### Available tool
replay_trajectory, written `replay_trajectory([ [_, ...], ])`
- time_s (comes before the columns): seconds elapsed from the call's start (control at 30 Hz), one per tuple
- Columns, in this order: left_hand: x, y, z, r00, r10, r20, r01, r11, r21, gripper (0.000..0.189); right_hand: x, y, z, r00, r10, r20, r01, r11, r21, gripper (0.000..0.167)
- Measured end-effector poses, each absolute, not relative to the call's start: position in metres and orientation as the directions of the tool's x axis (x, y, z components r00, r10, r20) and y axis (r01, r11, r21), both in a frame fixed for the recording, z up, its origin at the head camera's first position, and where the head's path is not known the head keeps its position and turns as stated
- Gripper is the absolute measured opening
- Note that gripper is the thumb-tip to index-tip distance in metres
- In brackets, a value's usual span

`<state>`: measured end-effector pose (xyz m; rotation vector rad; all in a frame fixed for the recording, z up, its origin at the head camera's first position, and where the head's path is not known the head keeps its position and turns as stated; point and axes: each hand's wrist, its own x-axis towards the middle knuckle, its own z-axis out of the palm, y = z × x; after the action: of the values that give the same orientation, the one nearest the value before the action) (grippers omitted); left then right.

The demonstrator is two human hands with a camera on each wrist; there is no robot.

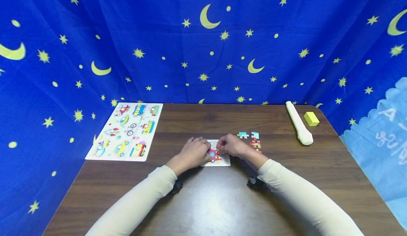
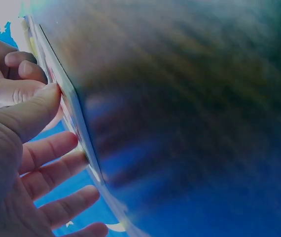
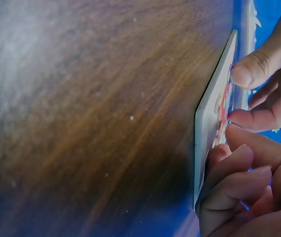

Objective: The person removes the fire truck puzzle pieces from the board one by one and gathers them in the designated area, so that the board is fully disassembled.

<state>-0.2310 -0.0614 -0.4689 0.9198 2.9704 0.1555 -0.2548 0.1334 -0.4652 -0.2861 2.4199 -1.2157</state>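
Observation:
A small white jigsaw board [image 1: 225, 163] with a red vehicle picture lies between my two hands. At its left side my left hand [image 1: 195, 153] rests with the fingers extended. Its thumb [image 2: 47, 101] presses the near edge of the board. From the right, my right hand [image 1: 232, 146] reaches over the picture with its fingers curled and pinches a jigsaw piece, mostly hidden by the fingertips. In the right wrist view, those curled fingers [image 3: 234, 187] lie close over the board [image 3: 198, 143]. Loose jigsaw pieces [image 1: 243, 135] lie beyond the right hand, one partly covered by the forearm.
A large vehicle picture board [image 1: 152, 123] lies at the back left of the brown table [image 1: 210, 200]. At the back right are a white bone-shaped object [image 1: 299, 124] and a yellow block [image 1: 311, 119]. A blue star-patterned curtain [image 1: 222, 45] hangs behind.

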Motion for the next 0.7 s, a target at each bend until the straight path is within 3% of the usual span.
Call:
replay_trajectory([
  [0.37, -0.2274, -0.0600, -0.4679, -0.844, 0.536, -0.003, 0.530, 0.836, 0.142, 0.036, -0.2536, 0.1334, -0.4669, -0.880, -0.348, -0.324, 0.110, 0.514, -0.850, 0.008],
  [0.7, -0.2293, -0.0610, -0.4684, -0.838, 0.546, 0.002, 0.537, 0.824, 0.180, 0.028, -0.2562, 0.1333, -0.4688, -0.883, -0.332, -0.331, 0.142, 0.483, -0.864, 0.007],
])
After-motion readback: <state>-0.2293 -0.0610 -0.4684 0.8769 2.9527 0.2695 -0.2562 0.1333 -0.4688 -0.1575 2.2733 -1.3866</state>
